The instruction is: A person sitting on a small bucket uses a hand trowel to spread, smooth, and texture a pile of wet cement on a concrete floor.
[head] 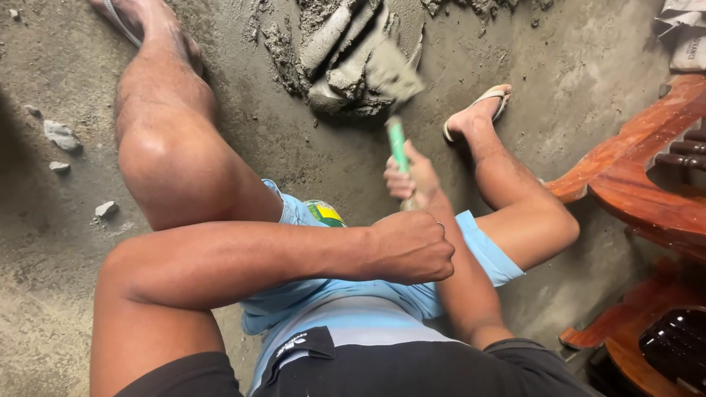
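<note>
On the concrete floor [66, 242], between the person's spread legs, lies a heap of wet grey mortar [346, 55]. The right hand [409, 176] has its grip closed around the green handle of a trowel [393, 95], whose blade is pressed into the heap. The left hand [410, 246] is a closed fist and holds nothing; it rests across the right forearm. The mortar looks heavy, soft and sticky, so the handle is the place to hold. Small stones [62, 136] lie at the left; red wooden furniture [640, 176] stands close at the right, beside a sandalled foot [478, 110].
</note>
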